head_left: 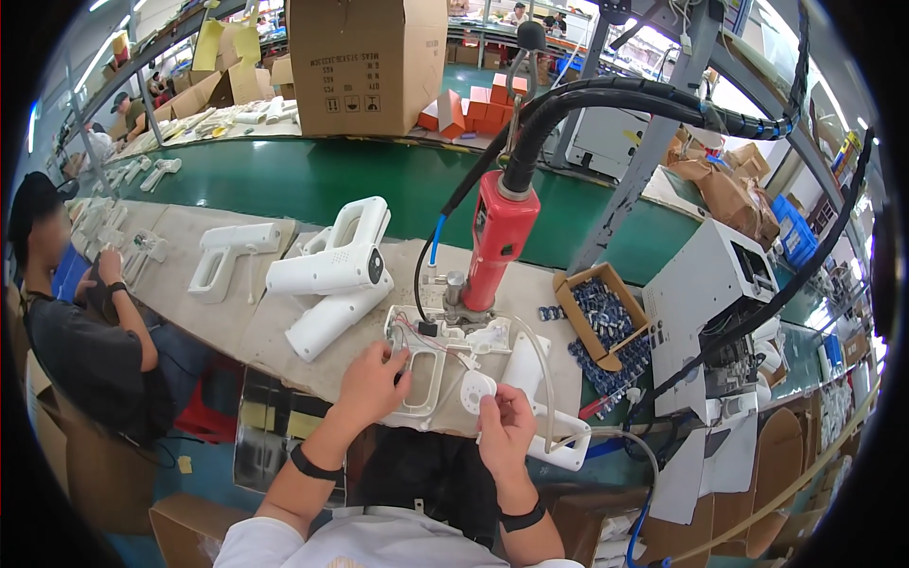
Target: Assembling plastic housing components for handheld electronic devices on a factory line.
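In front of me an open white gun-shaped plastic housing (485, 337) lies on the bench, with thin wires and small parts inside it. My left hand (371, 382) is at the housing's handle loop, fingers bent together around something small and dark that I cannot make out. My right hand (506, 428) pinches a round white plastic cap (477, 390) with small holes, beside the handle. A red electric screwdriver (500, 241) hangs upright over the housing, its lower end by a metal fixture (464, 308). Another white housing (532, 379) lies to the right, partly behind a pale hose.
Assembled white gun-shaped devices (331, 260) lie to the left. At the right stands a cardboard box (602, 312) of small dark blue parts, with more spilled around it, near a white machine (701, 303). Beyond runs a green conveyor (246, 170). A co-worker (85, 341) sits far left.
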`<state>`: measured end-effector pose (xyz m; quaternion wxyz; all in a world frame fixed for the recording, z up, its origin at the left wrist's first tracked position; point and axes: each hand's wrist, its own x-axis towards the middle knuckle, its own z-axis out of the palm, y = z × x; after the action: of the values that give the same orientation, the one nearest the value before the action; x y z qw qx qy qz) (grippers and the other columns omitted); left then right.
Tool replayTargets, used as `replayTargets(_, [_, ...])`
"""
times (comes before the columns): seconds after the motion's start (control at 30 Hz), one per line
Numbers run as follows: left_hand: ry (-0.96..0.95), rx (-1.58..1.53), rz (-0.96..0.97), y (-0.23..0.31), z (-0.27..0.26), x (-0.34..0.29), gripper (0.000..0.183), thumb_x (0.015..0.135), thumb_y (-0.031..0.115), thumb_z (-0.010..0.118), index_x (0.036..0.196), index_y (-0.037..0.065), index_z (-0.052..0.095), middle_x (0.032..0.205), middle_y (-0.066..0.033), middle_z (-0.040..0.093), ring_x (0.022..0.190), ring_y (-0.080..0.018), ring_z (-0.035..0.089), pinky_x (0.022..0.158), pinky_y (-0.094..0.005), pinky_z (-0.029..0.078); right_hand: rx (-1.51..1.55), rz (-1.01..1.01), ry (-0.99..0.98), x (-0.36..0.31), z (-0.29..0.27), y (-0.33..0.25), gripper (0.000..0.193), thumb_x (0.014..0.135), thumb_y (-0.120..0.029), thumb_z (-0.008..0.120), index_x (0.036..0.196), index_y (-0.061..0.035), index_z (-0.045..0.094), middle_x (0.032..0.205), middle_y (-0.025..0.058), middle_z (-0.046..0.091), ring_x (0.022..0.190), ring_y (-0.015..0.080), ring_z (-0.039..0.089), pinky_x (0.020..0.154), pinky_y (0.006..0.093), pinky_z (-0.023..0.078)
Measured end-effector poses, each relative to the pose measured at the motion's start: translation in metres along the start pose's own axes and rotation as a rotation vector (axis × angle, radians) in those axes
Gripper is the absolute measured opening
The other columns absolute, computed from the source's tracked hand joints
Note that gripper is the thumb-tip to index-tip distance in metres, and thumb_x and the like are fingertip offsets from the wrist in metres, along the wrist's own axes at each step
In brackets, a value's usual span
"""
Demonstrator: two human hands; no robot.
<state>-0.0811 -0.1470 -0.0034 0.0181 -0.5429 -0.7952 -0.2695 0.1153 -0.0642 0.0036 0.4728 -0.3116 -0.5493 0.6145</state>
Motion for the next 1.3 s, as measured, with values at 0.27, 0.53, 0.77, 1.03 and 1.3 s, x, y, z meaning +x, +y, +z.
replayTargets(0.27, [-0.01,0.025,0.035,-0.003,0.001,0.0,0.032,0.081,0.023,0.067,0.11,0.01,0.068,0.101,-0.0138,0.058,0.086,-0.0314,0.061,0.074,-0.0428,0.051,-0.261,-0.22,0.02,0.005,-0.007,-0.001,0.015,0.09,-0.002,0.063,0.105,-0.0013,0.064,0.075,-0.0003,0.055,0.057,0.0044,0.047,0.051,0.0201,0.039])
replayTargets(0.53, [0.037,-0.12,-0.032,0.008,-0.027,0.008,0.032,0.082,0.025,0.072,0.108,0.007,0.068,0.111,-0.0149,0.06,0.09,-0.0314,0.062,0.078,-0.0411,0.051,-0.487,-0.024,-0.09,-0.003,-0.012,-0.029,0.019,0.088,-0.004,0.067,0.106,-0.0026,0.069,0.068,-0.0007,0.06,0.059,0.0038,0.051,0.053,0.0212,0.041])
replayTargets(0.77, [-0.038,-0.225,0.346,0.012,-0.008,0.064,0.028,0.079,0.021,0.07,0.101,0.004,0.067,0.102,-0.0167,0.065,0.096,-0.0316,0.063,0.084,-0.0402,0.051,-0.468,-0.089,-0.115,-0.017,-0.019,-0.011,0.02,0.084,-0.007,0.071,0.102,0.0009,0.069,0.077,0.0077,0.069,0.065,0.0101,0.064,0.059,0.0236,0.05])
replayTargets(1.03, [-0.253,0.222,0.254,0.019,0.017,0.079,0.023,0.079,0.018,0.063,0.099,0.01,0.069,0.106,-0.0078,0.064,0.106,-0.0262,0.06,0.096,-0.0498,0.041,-0.542,0.002,-0.069,-0.025,-0.017,-0.005,0.017,0.085,-0.006,0.069,0.1,0.0018,0.067,0.076,0.0066,0.067,0.064,0.0101,0.062,0.057,0.0229,0.048])
replayTargets(1.3, [-0.189,0.057,0.269,-0.001,0.043,0.088,0.028,0.077,0.007,0.06,0.104,0.007,0.067,0.104,-0.0115,0.063,0.104,-0.0277,0.061,0.09,-0.0466,0.046,-0.497,0.015,-0.071,-0.023,-0.014,-0.006,0.018,0.085,-0.005,0.068,0.101,0.002,0.067,0.079,0.0076,0.068,0.066,0.011,0.063,0.059,0.0229,0.049])
